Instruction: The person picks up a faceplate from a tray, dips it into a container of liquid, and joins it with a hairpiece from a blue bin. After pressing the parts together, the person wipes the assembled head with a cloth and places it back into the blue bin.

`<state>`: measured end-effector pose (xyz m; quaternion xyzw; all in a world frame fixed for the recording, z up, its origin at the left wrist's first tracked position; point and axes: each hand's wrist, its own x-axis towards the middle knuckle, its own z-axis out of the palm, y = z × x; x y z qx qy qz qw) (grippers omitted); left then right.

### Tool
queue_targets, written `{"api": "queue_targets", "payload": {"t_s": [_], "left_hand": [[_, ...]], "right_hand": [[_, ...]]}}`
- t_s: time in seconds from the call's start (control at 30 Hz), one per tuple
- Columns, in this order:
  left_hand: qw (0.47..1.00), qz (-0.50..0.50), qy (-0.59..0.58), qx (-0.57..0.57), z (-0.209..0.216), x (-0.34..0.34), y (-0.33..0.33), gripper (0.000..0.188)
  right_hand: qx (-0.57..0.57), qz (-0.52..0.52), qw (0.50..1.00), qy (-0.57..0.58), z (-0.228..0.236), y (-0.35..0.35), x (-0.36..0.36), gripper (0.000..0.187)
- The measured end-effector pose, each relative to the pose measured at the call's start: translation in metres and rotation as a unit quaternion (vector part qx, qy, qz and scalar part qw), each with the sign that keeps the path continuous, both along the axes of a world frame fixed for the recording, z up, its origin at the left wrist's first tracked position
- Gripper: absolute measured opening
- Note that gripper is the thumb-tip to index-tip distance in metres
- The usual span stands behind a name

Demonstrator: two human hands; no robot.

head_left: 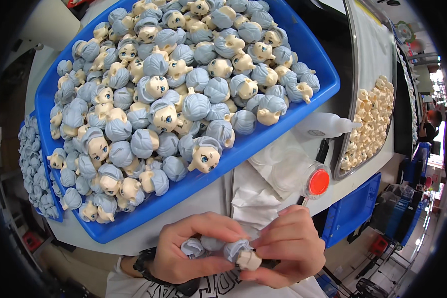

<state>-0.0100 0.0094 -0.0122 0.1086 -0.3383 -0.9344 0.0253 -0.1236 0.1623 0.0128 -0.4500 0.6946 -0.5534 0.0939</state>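
Low in the view, near my chest, both hands meet around small doll head parts. My left hand (196,248) is curled around blue-grey doll hair pieces (192,247), and its thumb and forefinger grip one of them. Against that piece sits a cream doll head part (249,260), pinched by the fingers of my right hand (292,246). How the two parts join is partly hidden by my fingers. Beyond my hands lies a large blue tray (193,191) heaped with doll heads (206,158), which have blue-grey hair and cream faces.
At the far left another blue tray holds loose hair pieces (34,174). Cream parts (370,121) fill a tray at the right. Between stand a white squeeze bottle (325,125), a red-topped round container (318,182) and crumpled white tissue (256,201). An empty-looking blue crate (352,211) sits lower right.
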Motion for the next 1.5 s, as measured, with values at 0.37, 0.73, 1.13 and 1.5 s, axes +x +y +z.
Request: {"api": "queue_targets", "payload": {"t_s": [0.37,0.73,1.13,1.5], "left_hand": [[0.972,0.013,0.052,-0.227,-0.005,0.005,0.005,0.042],[0.985,-0.135,-0.049,0.100,0.010,0.000,0.001,0.070],[0.972,-0.228,-0.062,-0.022,0.019,0.004,0.005,0.044],[0.962,0.060,0.168,0.208,0.023,-0.007,-0.014,0.052]], "right_hand": [[0.079,0.041,0.989,0.119,0.004,-0.004,-0.005,0.055],[-0.018,0.009,0.998,0.053,-0.017,-0.009,0.005,0.044],[-0.050,-0.006,0.994,0.096,0.000,-0.001,0.005,0.039],[0.042,-0.332,0.923,0.192,-0.004,0.089,-0.037,0.025]]}}
